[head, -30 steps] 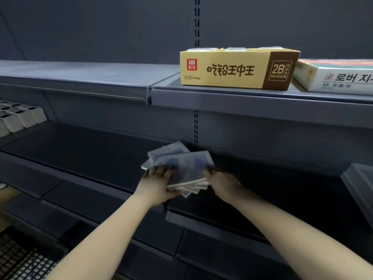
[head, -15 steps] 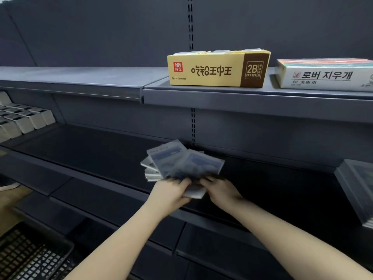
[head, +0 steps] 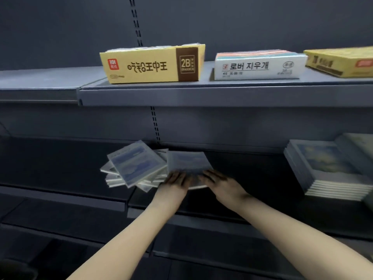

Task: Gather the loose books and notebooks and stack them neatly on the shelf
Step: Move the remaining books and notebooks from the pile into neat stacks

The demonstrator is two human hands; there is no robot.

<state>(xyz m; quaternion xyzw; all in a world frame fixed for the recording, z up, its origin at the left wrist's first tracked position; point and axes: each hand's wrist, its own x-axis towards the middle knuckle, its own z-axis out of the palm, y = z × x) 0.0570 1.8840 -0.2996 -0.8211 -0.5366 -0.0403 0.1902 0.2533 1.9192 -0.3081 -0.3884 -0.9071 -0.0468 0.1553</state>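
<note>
The left hand [head: 176,179] and the right hand [head: 219,181] are laid side by side, fingers fairly straight and flat, on the near part of 1 blue-grey notebook [head: 188,163] close to the front edge of the middle shelf [head: 50,164]; the thumbs are lost in blur. Against that notebook's left side a loose pile of notebooks [head: 133,166] is fanned askew, and a neat stack [head: 327,172] is set well apart toward the shelf's right end. On the upper shelf [head: 222,96] 3 boxes are lined up: a yellow eraser box [head: 151,65], a white box [head: 258,66] and another yellow box [head: 341,61].

Loose notebooks [head: 135,164] mid-left on the middle shelf [head: 60,164], neat stack [head: 327,168] far right, boxes [head: 151,65] on the shelf above [head: 201,93].
</note>
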